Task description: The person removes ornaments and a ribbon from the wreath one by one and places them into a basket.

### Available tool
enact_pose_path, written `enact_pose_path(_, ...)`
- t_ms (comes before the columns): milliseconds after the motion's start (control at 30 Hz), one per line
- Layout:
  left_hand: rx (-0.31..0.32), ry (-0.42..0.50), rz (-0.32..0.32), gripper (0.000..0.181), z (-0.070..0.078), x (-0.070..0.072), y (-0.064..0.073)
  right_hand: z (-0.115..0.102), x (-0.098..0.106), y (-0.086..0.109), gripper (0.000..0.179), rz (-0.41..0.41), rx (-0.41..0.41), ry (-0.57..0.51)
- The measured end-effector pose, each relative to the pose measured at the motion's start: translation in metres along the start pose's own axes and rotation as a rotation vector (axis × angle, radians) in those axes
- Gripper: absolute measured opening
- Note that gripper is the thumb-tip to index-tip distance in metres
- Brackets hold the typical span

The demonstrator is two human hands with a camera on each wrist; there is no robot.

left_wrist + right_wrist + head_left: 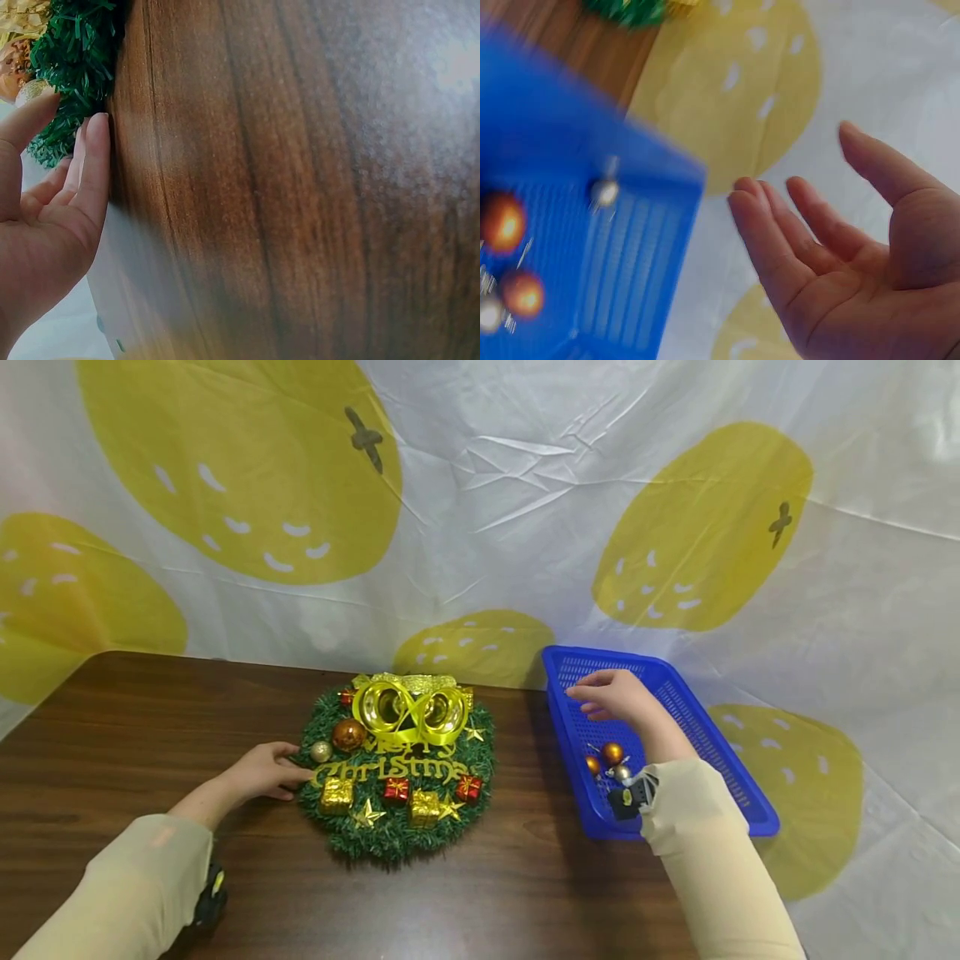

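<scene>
A green tinsel Christmas wreath (pixel 397 839) lies on the table, with gold bells (pixel 410 708), gold lettering, small gift boxes, stars and baubles on it. My left hand (pixel 262 772) is at its left edge. In the left wrist view the straight fingers (pixel 91 161) touch the green tinsel, and the thumb stands apart near a small gold bauble (pixel 34 91). Over the far part of a blue basket (pixel 557 727) hangs my right hand (pixel 617 697), with nothing in it. Its fingers are loosely bent and the thumb is spread in the right wrist view. Orange baubles (pixel 612 753) and silvery ones (pixel 622 772) lie in the basket.
The brown wooden table (pixel 135 727) carries the wreath in the middle and the basket at the right. Behind it hangs a white cloth (pixel 495 518) with large yellow fruit shapes, close to the table's back edge and the basket's outer side.
</scene>
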State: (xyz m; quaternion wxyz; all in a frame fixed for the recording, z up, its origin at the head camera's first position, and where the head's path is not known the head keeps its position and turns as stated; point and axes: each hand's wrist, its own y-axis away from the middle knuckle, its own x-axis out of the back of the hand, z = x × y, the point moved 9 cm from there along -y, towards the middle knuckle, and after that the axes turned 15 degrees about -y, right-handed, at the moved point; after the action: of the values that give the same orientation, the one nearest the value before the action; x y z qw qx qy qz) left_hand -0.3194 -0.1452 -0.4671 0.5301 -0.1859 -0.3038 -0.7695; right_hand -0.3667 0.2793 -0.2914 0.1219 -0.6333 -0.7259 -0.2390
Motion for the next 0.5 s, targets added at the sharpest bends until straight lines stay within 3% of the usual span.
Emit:
enact_pose_path(300, -0.002, 0.003, 0.005, 0.076, 0.000, 0.000, 0.001, -0.041, -0.050, -0.004, 0.052, -0.048, 0.169, -0.206)
enact_pose_path(500, 0.004, 0.008, 0.006, 0.077, 0.001, 0.000, 0.003, -0.056, -0.081, -0.005, 0.050, -0.056, 0.233, -0.258)
